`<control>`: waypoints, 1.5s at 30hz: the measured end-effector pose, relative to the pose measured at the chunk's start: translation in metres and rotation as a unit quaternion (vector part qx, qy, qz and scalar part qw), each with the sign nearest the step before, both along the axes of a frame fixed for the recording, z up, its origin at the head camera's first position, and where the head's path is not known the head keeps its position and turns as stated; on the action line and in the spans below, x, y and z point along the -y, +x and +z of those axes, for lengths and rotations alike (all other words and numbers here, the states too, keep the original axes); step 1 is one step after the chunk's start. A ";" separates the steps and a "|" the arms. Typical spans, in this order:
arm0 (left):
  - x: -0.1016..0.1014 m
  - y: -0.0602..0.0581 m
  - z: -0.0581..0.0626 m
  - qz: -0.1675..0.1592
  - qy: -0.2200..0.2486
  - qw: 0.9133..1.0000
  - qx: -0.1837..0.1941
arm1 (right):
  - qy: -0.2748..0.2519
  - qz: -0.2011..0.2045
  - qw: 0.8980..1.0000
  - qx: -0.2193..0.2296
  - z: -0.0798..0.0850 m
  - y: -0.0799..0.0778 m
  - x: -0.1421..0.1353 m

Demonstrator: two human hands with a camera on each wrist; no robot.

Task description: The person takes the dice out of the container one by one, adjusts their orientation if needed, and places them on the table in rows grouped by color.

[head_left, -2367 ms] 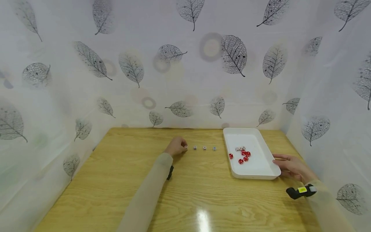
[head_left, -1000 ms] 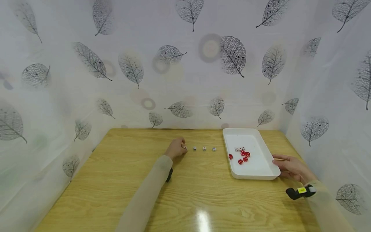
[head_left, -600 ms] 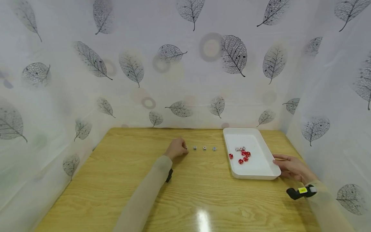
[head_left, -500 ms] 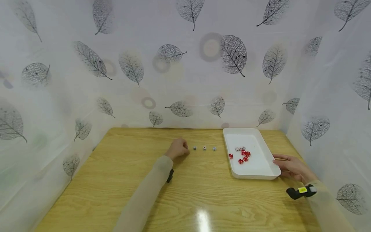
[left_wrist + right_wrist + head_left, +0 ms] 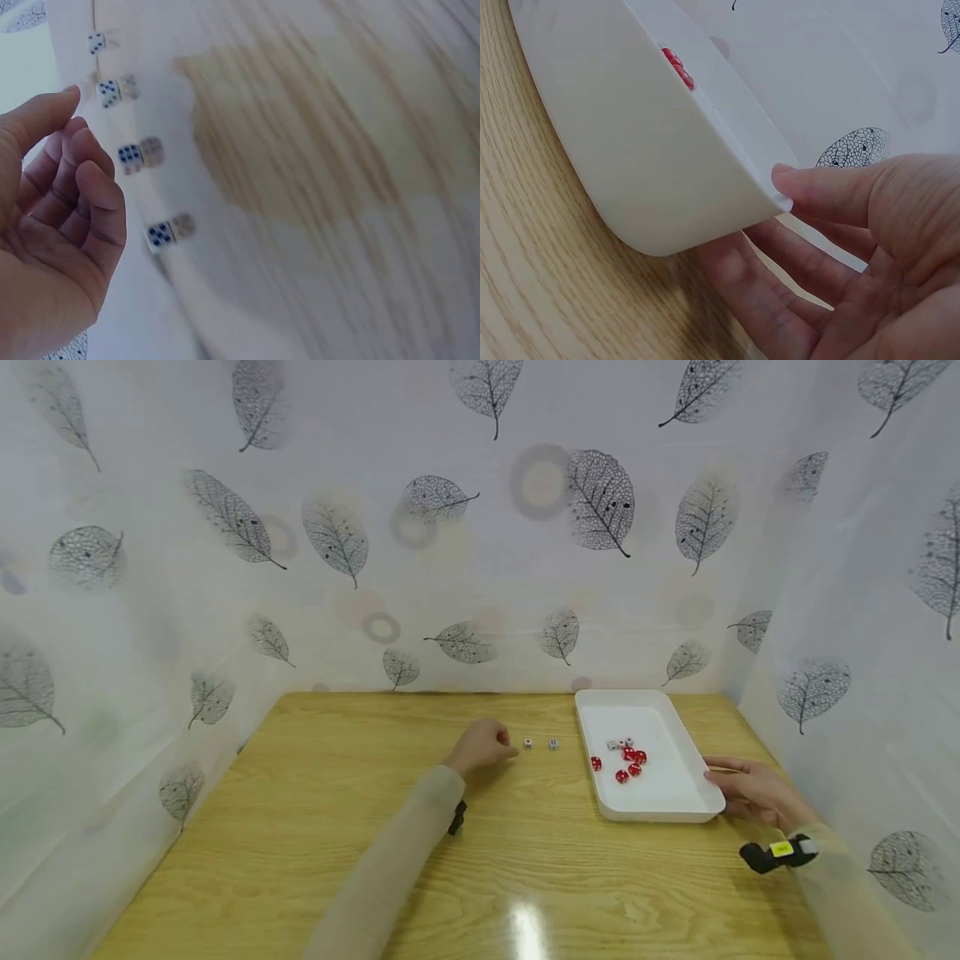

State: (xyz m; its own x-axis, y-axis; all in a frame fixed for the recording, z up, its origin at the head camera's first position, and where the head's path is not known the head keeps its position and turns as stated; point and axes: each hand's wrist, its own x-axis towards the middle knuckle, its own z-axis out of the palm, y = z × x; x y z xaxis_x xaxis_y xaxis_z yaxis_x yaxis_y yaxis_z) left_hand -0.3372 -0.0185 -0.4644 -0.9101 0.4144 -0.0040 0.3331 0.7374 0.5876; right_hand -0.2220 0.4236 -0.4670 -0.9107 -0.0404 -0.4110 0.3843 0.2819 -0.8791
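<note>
My left hand is over the left part of a row of small white dice, its fingers loosely bent with nothing between them. Two dice show to its right in the head view: a white die and a blue-spotted die; the others are hidden behind the hand. Several dice line up past the fingertips in the left wrist view, including a six-spot die. My right hand grips the white tray at a corner, thumb on the rim and fingers beneath.
Several red dice and a few white dice lie in the tray. The tray stands at the right of the wooden table. A leaf-printed curtain encloses the back and sides.
My left hand lets go of the die at the row's left end and shifts right, covering more of the row. The right hand and tray stay in place.
</note>
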 end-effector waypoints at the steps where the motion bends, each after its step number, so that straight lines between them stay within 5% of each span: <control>1: -0.003 0.001 0.000 -0.002 0.007 1.000 0.004 | 0.000 -0.001 1.000 -0.001 0.000 0.000 0.000; 8: -0.023 0.004 0.000 -0.026 0.060 0.997 0.034 | -0.010 -0.010 1.000 0.010 0.000 0.001 0.001; 19: -0.059 0.006 0.003 -0.081 0.079 0.993 0.032 | -0.006 0.000 1.000 -0.005 0.001 0.002 -0.001; 27: -0.093 0.010 0.007 -0.082 0.063 0.995 0.014 | -0.003 -0.009 1.000 0.001 0.001 0.002 -0.001; 34: -0.120 0.016 0.006 -0.121 -0.020 0.989 -0.079 | -0.012 -0.011 1.000 0.001 0.001 -0.001 0.004; 45: -0.153 0.025 0.009 -0.167 -0.186 0.950 -0.189 | -0.004 -0.015 1.000 0.007 -0.002 -0.002 -0.001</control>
State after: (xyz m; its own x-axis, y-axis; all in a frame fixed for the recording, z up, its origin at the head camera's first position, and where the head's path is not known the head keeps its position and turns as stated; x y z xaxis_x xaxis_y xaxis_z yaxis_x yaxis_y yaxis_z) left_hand -0.3123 0.1343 -0.4557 -0.6937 0.7141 0.0938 0.7202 0.6866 0.0989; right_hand -0.2238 0.4247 -0.4695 -0.9058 -0.0157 -0.4234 0.4048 0.2631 -0.8757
